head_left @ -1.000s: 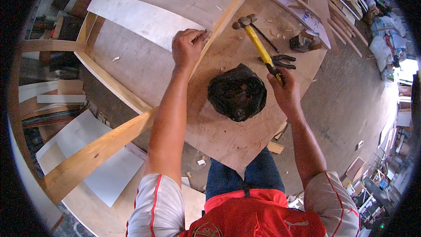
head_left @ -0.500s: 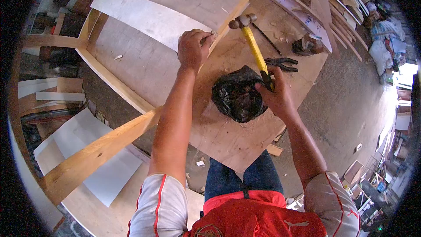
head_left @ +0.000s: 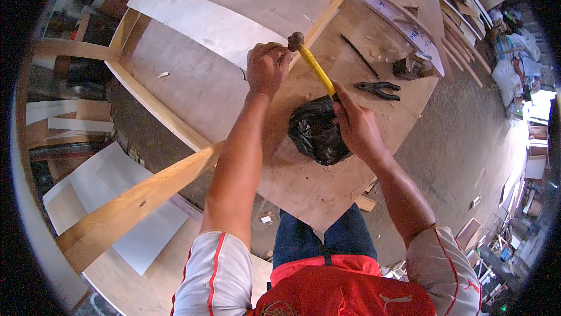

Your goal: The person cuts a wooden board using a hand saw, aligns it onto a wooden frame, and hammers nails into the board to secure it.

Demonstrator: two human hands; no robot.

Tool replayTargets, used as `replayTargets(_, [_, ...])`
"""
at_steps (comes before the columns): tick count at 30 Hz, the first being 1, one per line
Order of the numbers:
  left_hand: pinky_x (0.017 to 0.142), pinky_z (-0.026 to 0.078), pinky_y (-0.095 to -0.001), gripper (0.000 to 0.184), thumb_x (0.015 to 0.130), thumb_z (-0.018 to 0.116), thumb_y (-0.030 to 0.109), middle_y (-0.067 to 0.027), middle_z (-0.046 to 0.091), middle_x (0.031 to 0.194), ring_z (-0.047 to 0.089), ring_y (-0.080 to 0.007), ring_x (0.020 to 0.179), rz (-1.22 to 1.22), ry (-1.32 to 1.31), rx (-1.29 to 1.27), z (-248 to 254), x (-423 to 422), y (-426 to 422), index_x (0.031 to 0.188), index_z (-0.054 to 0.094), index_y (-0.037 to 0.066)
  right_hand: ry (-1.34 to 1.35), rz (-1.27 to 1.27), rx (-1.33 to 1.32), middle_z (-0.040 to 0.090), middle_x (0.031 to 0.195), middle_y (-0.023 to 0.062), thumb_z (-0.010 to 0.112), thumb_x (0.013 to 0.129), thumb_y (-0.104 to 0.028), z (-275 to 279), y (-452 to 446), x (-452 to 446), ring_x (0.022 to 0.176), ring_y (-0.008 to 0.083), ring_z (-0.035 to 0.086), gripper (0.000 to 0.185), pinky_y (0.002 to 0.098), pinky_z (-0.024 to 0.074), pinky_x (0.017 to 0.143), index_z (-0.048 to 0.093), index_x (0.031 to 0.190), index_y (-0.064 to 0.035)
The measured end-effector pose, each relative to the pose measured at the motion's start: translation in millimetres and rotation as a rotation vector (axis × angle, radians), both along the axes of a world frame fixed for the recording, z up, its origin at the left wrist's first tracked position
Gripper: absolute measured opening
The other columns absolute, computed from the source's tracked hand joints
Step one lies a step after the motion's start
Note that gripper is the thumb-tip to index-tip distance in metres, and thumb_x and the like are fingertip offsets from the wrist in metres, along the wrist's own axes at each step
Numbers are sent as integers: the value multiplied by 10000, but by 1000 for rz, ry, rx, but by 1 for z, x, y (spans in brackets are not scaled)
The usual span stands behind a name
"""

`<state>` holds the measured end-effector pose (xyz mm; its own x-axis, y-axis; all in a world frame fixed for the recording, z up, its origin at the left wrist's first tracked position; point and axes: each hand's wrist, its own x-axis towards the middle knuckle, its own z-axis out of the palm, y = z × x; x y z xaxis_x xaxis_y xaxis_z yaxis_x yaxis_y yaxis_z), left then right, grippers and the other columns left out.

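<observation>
My right hand (head_left: 357,122) is wrapped round the black grip of a ball-peen hammer (head_left: 316,69) with a yellow handle. The hammer head is right beside my left hand (head_left: 268,69), over a wooden rail (head_left: 322,22) of a frame. The fingers of my left hand are closed at the rail, by the end of a long pale strip (head_left: 196,19); what they pinch is hidden. A black plastic bag (head_left: 318,132) lies under my right wrist, its contents mostly hidden. Pliers (head_left: 378,89) rest to the right of the hammer.
Beyond the pliers lie a thin dark rod (head_left: 359,55) and a dark block-like object (head_left: 412,66) on the plywood sheet (head_left: 310,190). Long boards (head_left: 429,9) are piled at the far right. A wooden beam (head_left: 137,206) of the frame crosses at the lower left.
My right hand has swung the hammer left, bringing its head down beside my left hand. My left hand stays at the rail. The view has shifted slightly.
</observation>
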<state>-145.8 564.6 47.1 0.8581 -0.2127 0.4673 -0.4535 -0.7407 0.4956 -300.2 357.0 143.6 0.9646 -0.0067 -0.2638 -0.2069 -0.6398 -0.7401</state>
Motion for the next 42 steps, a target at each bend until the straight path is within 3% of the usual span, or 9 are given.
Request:
replayTargets(10, [846,507,-431,147,833,763,209,-100,746,900,666,-315,888,-24,-2,-22,3,-1,1,873,770,68,-29,8,-51,674,857,295,527,1043,-238,1,5,2,781,499,677,480,559,531,669,432,1513,-200])
replayTargets(19, [866,479,-396,120,780,795,179,-31,748,931,657,-261,932,3,34,-16,0,0,0,875,781,107,0,-14,-52,671,834,290,525,1048,-242,-2,5,3,765,488,685,482,567,532,670,427,1520,-226])
replayTargets(22, [825,502,-441,139,839,769,212,-85,747,932,662,-303,923,-27,7,-21,4,-1,-1,893,781,84,-49,-46,-3,670,836,293,534,1048,-239,-1,2,0,769,487,687,479,551,534,669,435,1516,-217])
replayTargets(28, [930,499,-437,225,845,763,222,-129,730,1033,653,-339,969,-176,79,-11,16,-1,14,1010,756,69,-149,-91,44,681,887,297,559,1040,-233,2,-12,-4,816,485,692,468,531,539,687,461,1490,-150])
replayTargets(31, [983,481,-434,263,858,742,211,-140,715,1091,644,-343,1021,-78,39,-242,16,11,23,1078,735,66,-184,-79,51,686,927,292,568,1035,-223,1,-17,-6,854,481,692,454,523,539,702,475,1469,-128])
replayTargets(32, [1004,470,-435,280,869,728,211,-131,716,1114,636,-334,1097,68,-48,-36,15,20,22,1110,728,67,-173,-72,52,688,944,290,570,1034,-219,1,-18,-7,868,480,692,447,521,539,707,480,1462,-127])
replayTargets(35, [1103,356,-592,451,959,610,393,-155,602,1381,472,-415,1350,387,-54,292,21,50,8,1328,635,135,-105,-60,54,694,968,276,575,1031,-211,4,-18,-7,896,473,693,428,516,540,721,495,1442,-121])
replayTargets(38, [1135,260,-688,544,1008,489,482,-157,427,1562,314,-465,1462,444,-10,414,-10,66,13,1470,514,196,-103,-39,56,695,968,263,579,1029,-207,3,-19,-6,880,464,699,429,510,543,723,502,1443,-120])
replayTargets(42, [1200,131,-663,568,1042,397,460,-147,275,1654,149,-430,1538,436,285,442,16,63,4,1543,406,194,-244,9,4,690,961,255,583,1027,-200,-6,-21,-5,826,447,704,451,492,551,713,500,1464,-130])
